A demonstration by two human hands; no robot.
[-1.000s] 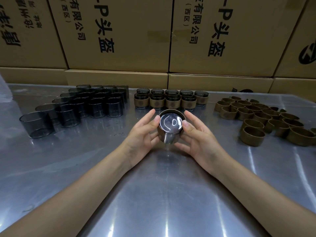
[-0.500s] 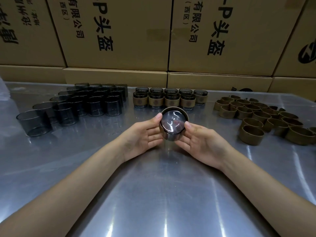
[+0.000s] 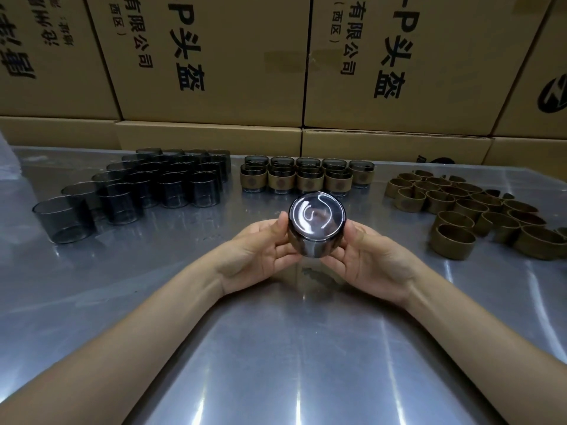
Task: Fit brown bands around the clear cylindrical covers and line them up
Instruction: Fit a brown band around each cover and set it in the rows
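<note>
A clear smoky cylindrical cover (image 3: 316, 228) is held above the table's middle, its closed end tilted toward me. My left hand (image 3: 264, 250) grips its left side and my right hand (image 3: 365, 256) grips its right side, thumbs on the upper rim. Whether a brown band sits on it is hidden by the fingers. Several bare covers (image 3: 159, 185) stand at the back left. Several banded covers (image 3: 306, 179) stand in rows at the back centre. Loose brown bands (image 3: 478, 213) lie at the right.
The metal table (image 3: 276, 348) is shiny. Stacked cardboard boxes (image 3: 214, 72) form a wall along the far edge. A bit of clear plastic (image 3: 6, 161) shows at the far left.
The cover's closed end has tilted more toward me, and the brown band seen round its far rim earlier is out of sight. Both hands turned palms-up beneath it.
</note>
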